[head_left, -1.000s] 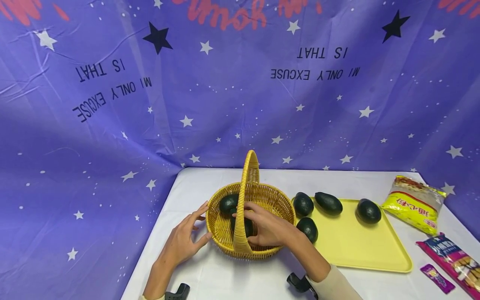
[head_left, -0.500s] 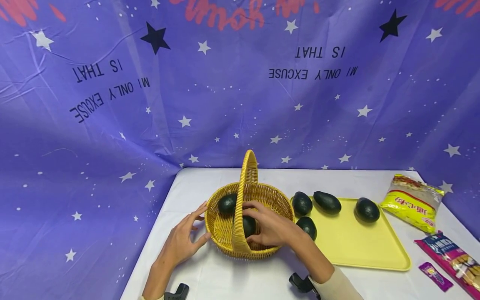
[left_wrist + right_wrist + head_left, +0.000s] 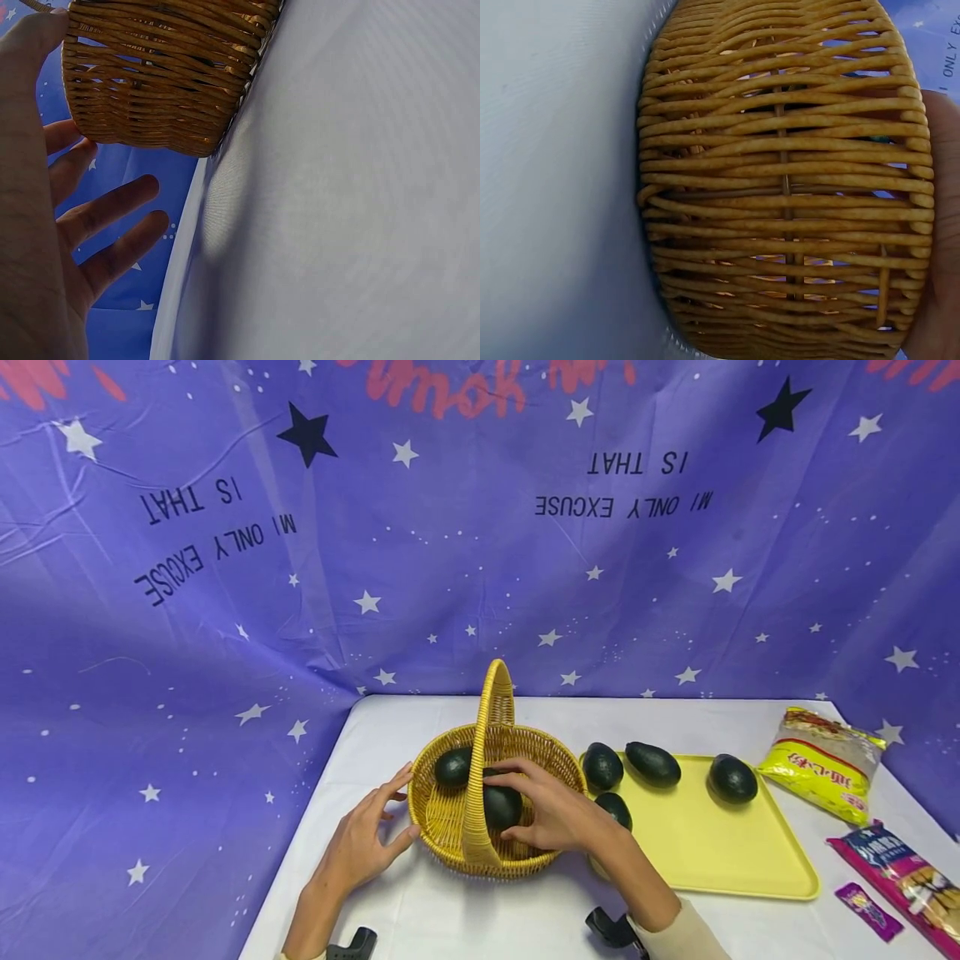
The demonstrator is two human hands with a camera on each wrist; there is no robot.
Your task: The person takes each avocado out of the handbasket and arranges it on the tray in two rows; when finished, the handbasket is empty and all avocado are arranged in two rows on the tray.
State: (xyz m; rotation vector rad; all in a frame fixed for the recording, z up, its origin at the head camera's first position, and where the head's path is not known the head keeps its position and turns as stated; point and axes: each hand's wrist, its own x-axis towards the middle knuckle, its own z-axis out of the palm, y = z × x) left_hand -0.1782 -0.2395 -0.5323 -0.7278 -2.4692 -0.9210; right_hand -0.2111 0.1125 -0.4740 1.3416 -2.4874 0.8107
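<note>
A yellow wicker basket (image 3: 536, 739) with a tall arched handle stands on the white table. Inside, at the left, lies a dark green avocado (image 3: 452, 768). My right hand (image 3: 551, 810) reaches into the basket and holds a second avocado (image 3: 501, 808) between thumb and fingers, just right of the handle. In the right wrist view the basket's woven side (image 3: 780, 172) hides most of that hand. My left hand (image 3: 367, 835) steadies the basket's left rim, thumb and forefinger touching it. Its other fingers (image 3: 124, 206) stretch out apart from the wicker in the left wrist view.
Right of the basket lies a yellow tray (image 3: 720, 860), with several avocados (image 3: 652, 765) along its left and far sides. Beyond it are a yellow food bag (image 3: 821, 768), a pink and blue snack pack (image 3: 903, 877) and a small purple packet (image 3: 868, 912). A purple starry cloth (image 3: 450, 568) hangs behind.
The held avocado has shifted right within the basket, out from behind the handle, together with my right hand. My left hand stays at the rim.
</note>
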